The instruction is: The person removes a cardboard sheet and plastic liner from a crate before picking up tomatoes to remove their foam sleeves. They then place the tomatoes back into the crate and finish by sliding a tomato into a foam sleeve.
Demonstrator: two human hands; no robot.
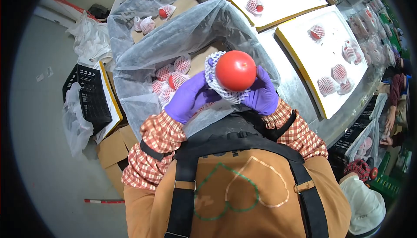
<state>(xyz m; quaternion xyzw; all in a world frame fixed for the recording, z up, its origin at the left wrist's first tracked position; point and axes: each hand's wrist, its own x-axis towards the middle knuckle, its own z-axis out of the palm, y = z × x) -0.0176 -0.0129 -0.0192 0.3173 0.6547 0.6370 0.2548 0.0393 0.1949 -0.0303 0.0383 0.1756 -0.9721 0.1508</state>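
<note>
A smooth red tomato [236,71] sits partly inside a white foam net sleeve [212,75], held up in front of my body. My left hand [191,98], in a purple glove, grips the sleeve and tomato from the left; some of its fingers show through the mesh. On the other side, my purple-gloved right hand [264,94] closes round the tomato and the lower part of the sleeve. Below and behind the hands is a crate lined with translucent plastic [130,71], with several netted tomatoes [182,64] inside.
Another lined crate [143,14] stands beyond, holding a few netted tomatoes. White boards with yellow edges [299,53] lie at the right, bearing netted tomatoes. A black crate [87,92] and cardboard [113,149] are at the left. Other people [362,205] are at the right.
</note>
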